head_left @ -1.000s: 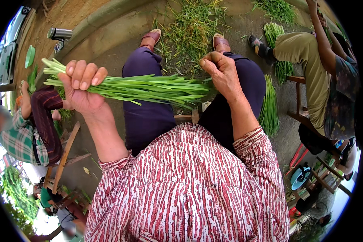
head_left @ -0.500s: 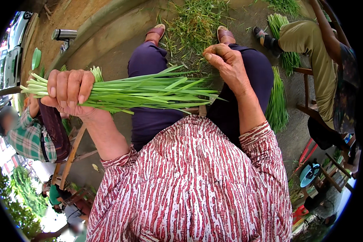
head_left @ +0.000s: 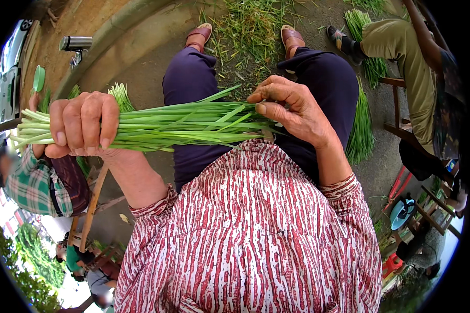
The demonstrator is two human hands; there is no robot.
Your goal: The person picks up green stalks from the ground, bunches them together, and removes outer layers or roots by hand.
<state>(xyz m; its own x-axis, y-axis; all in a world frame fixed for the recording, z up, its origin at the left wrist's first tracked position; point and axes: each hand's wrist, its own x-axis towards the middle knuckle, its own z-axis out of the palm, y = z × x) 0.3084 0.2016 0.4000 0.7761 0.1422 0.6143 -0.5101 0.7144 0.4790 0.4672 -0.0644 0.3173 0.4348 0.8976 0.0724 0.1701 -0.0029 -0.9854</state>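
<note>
My left hand (head_left: 83, 124) is wrapped round a bunch of garlic chives (head_left: 183, 125), gripping it near the pale stem ends. Those white ends stick out past the fist to the left, and the flat green leaves stretch right across my lap. At the leaf tips, my right hand (head_left: 295, 107) is bent with thumb and forefinger close together, pinching at the tip ends. Its other fingers are curled. Beyond the left fist, the pale ends of another chive bundle (head_left: 121, 96) show, its lower part hidden behind the held bunch.
Loose green and yellowish trimmings (head_left: 253, 26) lie heaped between my feet. A chive bundle (head_left: 360, 128) rests beside my right thigh, and another (head_left: 357, 23) lies by a co-worker's foot. A metal flask (head_left: 75, 43) is at the upper left. People sit on either side.
My right hand has moved left and down to the leaf tips, its fingers loosening from a tighter curl. The left hand has shifted slightly left with the chives.
</note>
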